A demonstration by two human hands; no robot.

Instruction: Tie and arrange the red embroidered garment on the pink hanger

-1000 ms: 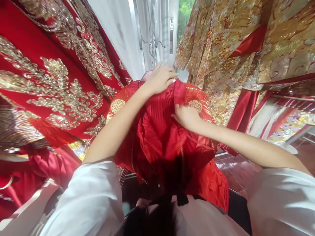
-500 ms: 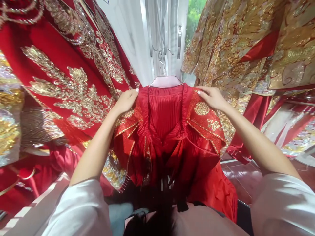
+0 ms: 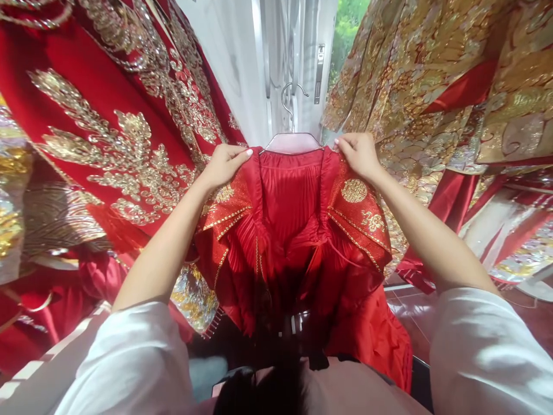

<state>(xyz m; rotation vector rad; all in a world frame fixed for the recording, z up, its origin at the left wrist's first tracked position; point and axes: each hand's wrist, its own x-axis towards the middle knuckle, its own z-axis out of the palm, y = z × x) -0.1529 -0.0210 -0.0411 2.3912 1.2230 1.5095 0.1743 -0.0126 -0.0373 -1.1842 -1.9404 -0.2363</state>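
In front of me a red dress (image 3: 294, 196) with a pleated body hangs on a white hanger (image 3: 294, 142) with a metal hook. Its sparkling shoulder flaps carry gold round emblems and gold beaded edges. My left hand (image 3: 227, 164) pinches the cloth at the shoulder on the left, thumb laid toward the neckline. At the opposite shoulder, my right hand (image 3: 358, 153) grips the cloth close to the collar, its fingers curled. Shadow darkens the dress's lower front.
A red garment with gold sequin embroidery (image 3: 133, 138) hangs close on the left. Gold patterned garments (image 3: 432, 75) crowd the right. Behind the hanger stands a white door (image 3: 298, 63) with a metal lock plate. Reddish floor tiles (image 3: 408, 314) show at lower right.
My right hand has moved inward and up along the shoulder toward the collar. My left hand has shifted slightly toward the neckline. The dress stays on its hanger.
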